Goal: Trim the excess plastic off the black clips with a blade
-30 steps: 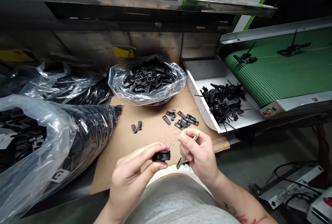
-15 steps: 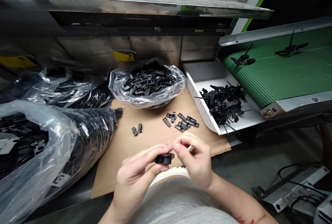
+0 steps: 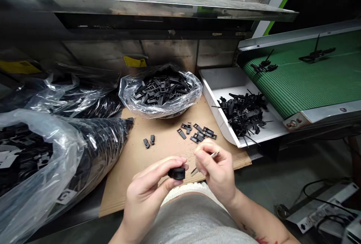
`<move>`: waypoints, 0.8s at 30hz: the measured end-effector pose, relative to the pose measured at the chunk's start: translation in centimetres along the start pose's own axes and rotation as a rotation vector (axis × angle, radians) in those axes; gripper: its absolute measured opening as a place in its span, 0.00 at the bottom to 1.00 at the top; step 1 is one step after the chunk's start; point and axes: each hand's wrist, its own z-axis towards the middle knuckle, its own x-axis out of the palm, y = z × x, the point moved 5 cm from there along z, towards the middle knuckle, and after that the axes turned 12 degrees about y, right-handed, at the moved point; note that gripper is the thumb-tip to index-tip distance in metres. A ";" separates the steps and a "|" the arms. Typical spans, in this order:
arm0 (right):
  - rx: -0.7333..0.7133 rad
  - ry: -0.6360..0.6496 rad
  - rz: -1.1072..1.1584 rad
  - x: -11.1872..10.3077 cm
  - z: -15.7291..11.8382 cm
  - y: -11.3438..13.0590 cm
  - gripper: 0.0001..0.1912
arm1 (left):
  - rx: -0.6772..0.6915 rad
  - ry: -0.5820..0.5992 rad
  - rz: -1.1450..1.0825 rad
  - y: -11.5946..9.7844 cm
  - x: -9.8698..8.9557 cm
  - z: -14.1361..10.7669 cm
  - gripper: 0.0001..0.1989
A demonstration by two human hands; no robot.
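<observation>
My left hand point(image 3: 149, 185) is closed, pinching a small black plastic part point(image 3: 177, 173) between thumb and fingers above the cardboard's front edge. Just to its right, my right hand point(image 3: 218, 172) is closed around a slim knife point(image 3: 194, 171). Its pointed metal tip shows below the fingers, aimed toward the black part but apart from it, and its back end sticks out above. Beyond my hands, several flat black clips point(image 3: 200, 135) lie loose on the cardboard sheet point(image 3: 135, 172). Two small black pieces point(image 3: 149, 141) lie farther left.
A clear plastic bag point(image 3: 160, 112) of black clips sits open at the back. Larger bags point(image 3: 93, 153) of black parts fill the left. On the right, a white tray point(image 3: 222, 121) holds moulded black pieces below a green conveyor belt point(image 3: 313, 82). A metal shelf point(image 3: 169, 6) spans above.
My right hand has moved slightly right and up, away from the black part, and the knife's tip now shows. My left hand stays nearly still.
</observation>
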 end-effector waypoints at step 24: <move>0.397 0.307 0.103 1.5 -0.7 -0.1 0.03 | 0.090 -0.082 0.188 -0.6 -0.5 -0.3 0.17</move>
